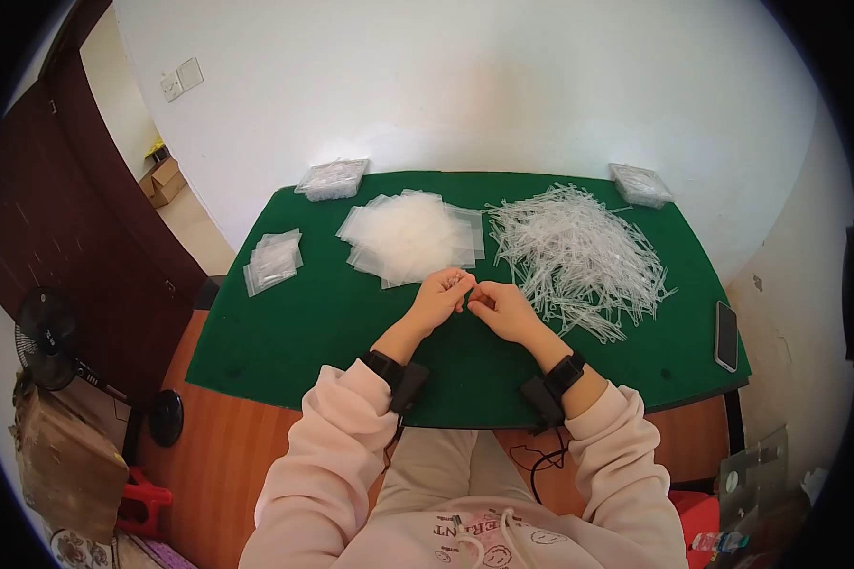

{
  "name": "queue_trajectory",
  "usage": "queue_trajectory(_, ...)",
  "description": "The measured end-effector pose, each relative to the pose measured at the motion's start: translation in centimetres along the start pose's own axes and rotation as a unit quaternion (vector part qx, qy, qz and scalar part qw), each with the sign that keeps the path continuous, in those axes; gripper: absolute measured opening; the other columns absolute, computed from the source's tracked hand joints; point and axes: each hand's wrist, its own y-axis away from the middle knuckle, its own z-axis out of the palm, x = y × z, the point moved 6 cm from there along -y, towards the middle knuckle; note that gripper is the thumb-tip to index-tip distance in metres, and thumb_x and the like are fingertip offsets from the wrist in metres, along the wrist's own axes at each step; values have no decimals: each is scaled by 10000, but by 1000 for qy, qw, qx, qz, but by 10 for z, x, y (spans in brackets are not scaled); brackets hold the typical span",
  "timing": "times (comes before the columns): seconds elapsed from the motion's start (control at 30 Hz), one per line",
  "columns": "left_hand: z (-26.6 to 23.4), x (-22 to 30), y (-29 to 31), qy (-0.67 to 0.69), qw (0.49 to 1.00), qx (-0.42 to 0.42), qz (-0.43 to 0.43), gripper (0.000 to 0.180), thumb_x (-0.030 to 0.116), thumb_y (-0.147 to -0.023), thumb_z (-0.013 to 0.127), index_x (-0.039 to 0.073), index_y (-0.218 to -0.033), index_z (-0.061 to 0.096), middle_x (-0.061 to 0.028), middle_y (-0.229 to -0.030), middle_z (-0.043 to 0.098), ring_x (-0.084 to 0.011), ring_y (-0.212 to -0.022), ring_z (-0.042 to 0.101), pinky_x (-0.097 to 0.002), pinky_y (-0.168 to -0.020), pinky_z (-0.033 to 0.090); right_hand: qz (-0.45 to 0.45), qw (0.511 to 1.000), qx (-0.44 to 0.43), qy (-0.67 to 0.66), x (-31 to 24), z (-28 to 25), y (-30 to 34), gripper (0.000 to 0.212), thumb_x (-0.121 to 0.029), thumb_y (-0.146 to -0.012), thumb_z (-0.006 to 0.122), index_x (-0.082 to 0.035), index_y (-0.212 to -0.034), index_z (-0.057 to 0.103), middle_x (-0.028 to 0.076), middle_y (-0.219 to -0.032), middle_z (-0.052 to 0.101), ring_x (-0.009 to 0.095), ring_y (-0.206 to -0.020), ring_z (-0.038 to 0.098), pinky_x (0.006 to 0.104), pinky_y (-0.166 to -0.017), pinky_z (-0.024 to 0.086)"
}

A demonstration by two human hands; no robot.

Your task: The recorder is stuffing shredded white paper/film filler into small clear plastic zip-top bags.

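Note:
My left hand (440,298) and my right hand (505,313) meet over the middle of the green-topped table (351,341). Both have their fingers bent and pinched, with the fingertips almost touching. Anything between them is too small or too hidden to make out. Just beyond my left hand spreads a pile of flat, clear plastic bags (408,237). To the right of my right hand lies a big heap of thin clear plastic sticks (584,256), some with looped ends. Several small bags with contents (275,261) overlap at the left.
Clear packs stand at the table's back corners, one pack (334,178) on the left and another pack (641,184) on the right. A phone (726,335) lies near the right edge. Dark straps with boxes and cables circle both wrists. A black fan (52,337) stands left.

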Motion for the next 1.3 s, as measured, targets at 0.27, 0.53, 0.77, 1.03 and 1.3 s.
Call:
queue_trajectory(0.27,-13,9,0,4,998,50,37,158,193,-859,558,43,-809,576,25,-568,476,-48,-486,422,-191,-465,344,14,1000,7,16,0,-4,-1,119,-128,-751,610,-19,-790,582,84,-648,597,182,-575,565,287,-558,444)
queue_trajectory(0.53,-10,-4,-2,-32,999,26,23,201,227,-834,594,48,-743,581,21,-537,469,-50,-451,408,-200,-424,310,-1,1000,18,14,-2,-1,0,117,-124,-750,614,-14,-777,584,83,-623,583,174,-551,552,281,-537,434)
queue_trajectory(0.77,-10,-8,-2,-106,994,-8,-4,274,270,-819,618,47,-670,562,16,-512,452,-54,-423,403,-207,-402,295,14,998,63,13,6,-9,-8,123,-130,-754,612,-10,-766,586,81,-609,571,172,-540,539,281,-535,431)
queue_trajectory(1.03,-24,-8,-6,-54,994,75,49,352,314,-819,611,57,-599,512,25,-486,436,-64,-400,392,-225,-379,296,54,991,98,67,39,-15,-103,210,-231,-723,643,-28,-759,602,87,-646,591,208,-621,577,315,-593,461)
queue_trajectory(1.3,-25,-19,-5,-60,994,92,-24,357,325,-851,558,54,-619,535,20,-488,444,-64,-404,384,-229,-393,303,199,962,160,92,96,2,-170,218,-199,-693,661,-7,-779,603,80,-668,595,186,-573,563,295,-534,454)
